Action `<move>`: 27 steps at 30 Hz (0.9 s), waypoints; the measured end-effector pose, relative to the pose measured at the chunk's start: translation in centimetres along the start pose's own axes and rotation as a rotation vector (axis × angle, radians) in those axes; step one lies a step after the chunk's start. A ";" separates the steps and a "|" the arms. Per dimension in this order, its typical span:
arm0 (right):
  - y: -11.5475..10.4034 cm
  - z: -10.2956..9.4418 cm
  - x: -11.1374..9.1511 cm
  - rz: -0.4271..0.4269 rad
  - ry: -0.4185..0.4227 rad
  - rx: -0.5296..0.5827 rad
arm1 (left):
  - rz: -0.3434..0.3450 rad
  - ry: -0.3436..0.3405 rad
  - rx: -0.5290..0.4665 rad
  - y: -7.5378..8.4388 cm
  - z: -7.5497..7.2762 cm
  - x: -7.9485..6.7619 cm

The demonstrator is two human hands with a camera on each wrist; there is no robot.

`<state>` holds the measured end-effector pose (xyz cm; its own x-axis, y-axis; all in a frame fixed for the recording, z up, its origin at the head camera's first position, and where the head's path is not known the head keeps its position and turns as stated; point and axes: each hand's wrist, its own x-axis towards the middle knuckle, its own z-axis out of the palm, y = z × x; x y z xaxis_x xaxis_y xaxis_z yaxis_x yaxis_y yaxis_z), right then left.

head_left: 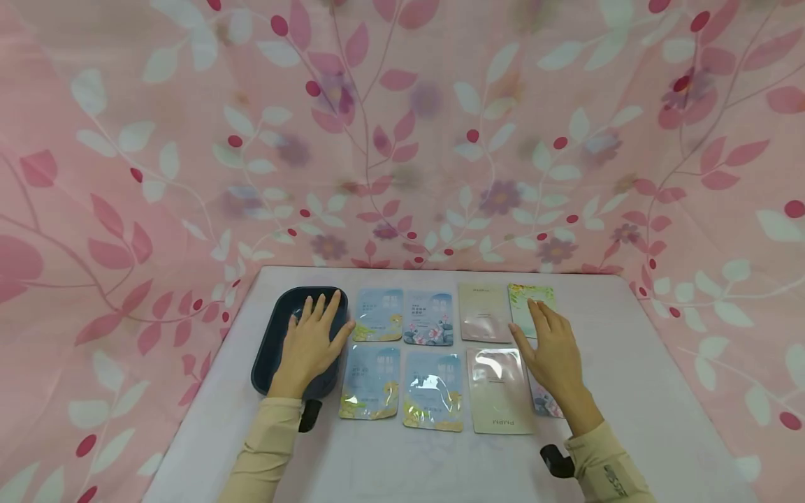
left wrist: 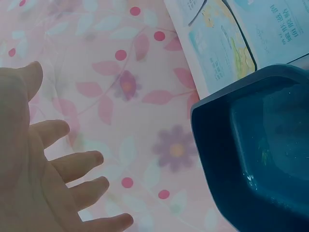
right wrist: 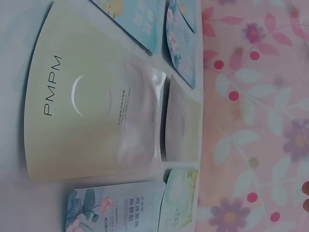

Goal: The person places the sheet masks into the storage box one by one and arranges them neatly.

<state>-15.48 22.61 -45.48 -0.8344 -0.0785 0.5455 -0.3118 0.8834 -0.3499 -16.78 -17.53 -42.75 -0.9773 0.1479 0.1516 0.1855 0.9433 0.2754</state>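
My left hand (head_left: 308, 355), fingers straight and spread, is over the dark blue rectangular tub (head_left: 267, 353) and hides part of it. In the left wrist view its palm and fingers hold nothing. On the right, my right hand (head_left: 553, 353) has its fingers extended above a green leafy sachet (head_left: 525, 292) and a floral sachet (head_left: 546, 402), partly covering both. Nearest its thumb side are a beige sachet (head_left: 484, 314) and a beige PMPM sachet (right wrist: 72, 111). Only fingertips of that hand show at the right wrist view's edge.
Blue sachets with yellow flowers (head_left: 377, 314) (head_left: 370, 381) (head_left: 432, 388) and a blue one with pink flowers (head_left: 428, 318) lie in two rows beside the tub. A white cloth covers the table (head_left: 377, 464). Pink floral fabric (head_left: 402, 140) hangs behind and at both sides.
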 end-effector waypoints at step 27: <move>4.3 -2.1 -4.7 0.239 -0.141 -0.026 | -0.214 0.302 -0.113 -8.3 0.4 -4.5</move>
<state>-11.91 27.72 -47.98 -0.9384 0.0715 0.3381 -0.0884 0.8962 -0.4349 -13.98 -25.86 -46.13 -0.9242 -0.1585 0.3475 0.0074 0.9022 0.4313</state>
